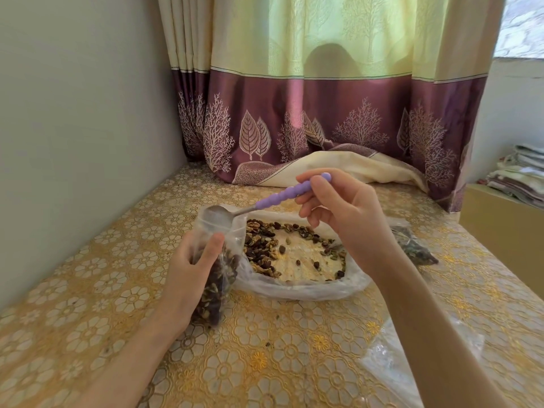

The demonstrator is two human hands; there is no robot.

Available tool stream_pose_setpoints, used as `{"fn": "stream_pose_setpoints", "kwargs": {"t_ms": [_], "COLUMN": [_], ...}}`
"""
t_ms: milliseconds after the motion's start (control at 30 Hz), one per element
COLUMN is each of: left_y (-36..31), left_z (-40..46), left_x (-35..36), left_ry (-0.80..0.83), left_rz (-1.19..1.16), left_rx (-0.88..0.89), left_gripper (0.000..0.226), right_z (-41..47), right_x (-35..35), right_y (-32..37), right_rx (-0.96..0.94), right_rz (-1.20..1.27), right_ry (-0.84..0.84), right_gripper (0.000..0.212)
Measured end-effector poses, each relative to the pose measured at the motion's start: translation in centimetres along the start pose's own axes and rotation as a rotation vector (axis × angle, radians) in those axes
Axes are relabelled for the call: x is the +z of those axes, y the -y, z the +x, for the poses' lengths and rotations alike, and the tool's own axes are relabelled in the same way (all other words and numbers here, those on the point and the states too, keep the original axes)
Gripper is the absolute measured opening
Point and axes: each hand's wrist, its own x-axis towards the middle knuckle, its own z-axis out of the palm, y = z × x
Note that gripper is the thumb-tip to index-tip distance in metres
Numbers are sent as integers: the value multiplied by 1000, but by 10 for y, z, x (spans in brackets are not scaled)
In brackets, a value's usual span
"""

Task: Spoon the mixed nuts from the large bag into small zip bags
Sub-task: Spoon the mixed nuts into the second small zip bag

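- The right forearm crossed in front of the large bag point(297, 287), hiding its right edge, and a filled small bag point(413, 245) behind that arm showed only in part.
- A clear plastic sheet or bag point(391, 363) at the lower right was cut off by the frame edge; what it was could not be told.
- The left hand point(188, 272) gripped a small zip bag point(217, 278) upright on the table point(88, 319), thumb curled across its front, the other fingers hidden behind it.
- The right hand point(338, 207) pinched the beaded purple handle of the spoon point(256, 206) between thumb and curled fingers.
- The spoon's bowl sat at the small bag's open mouth, behind the clear plastic; whether it still carried nuts could not be made out.
- The mixed nuts point(265, 248) lay thinly spread inside the large bag, heaped towards its left side, just beside the small bag.
- A curtain point(294, 113) hung behind, its hem bunched on the table.
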Motion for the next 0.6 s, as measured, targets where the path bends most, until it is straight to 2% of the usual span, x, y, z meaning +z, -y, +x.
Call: {"fn": "stream_pose_setpoints", "kwargs": {"t_ms": [133,333,467,600], "left_y": [2,4,4,3], "left_z": [1,2,1,0], "left_x": [-1,-1,-2,-1], "left_ry": [9,14,15,13], "left_rz": [3,9,10,-1], "left_rx": [-7,-13,-11,-16], "left_gripper": [54,54,57,66], "right_z": [3,7,6,3], "right_x": [-7,-21,-29,-33], "right_y": [-5,-22,-35,-43], "right_rx": [16,222,220,137], "right_rz": [62,161,-40,-265], "right_ry": [-161,-496,-566,-539], "right_gripper": [22,32,32,32]}}
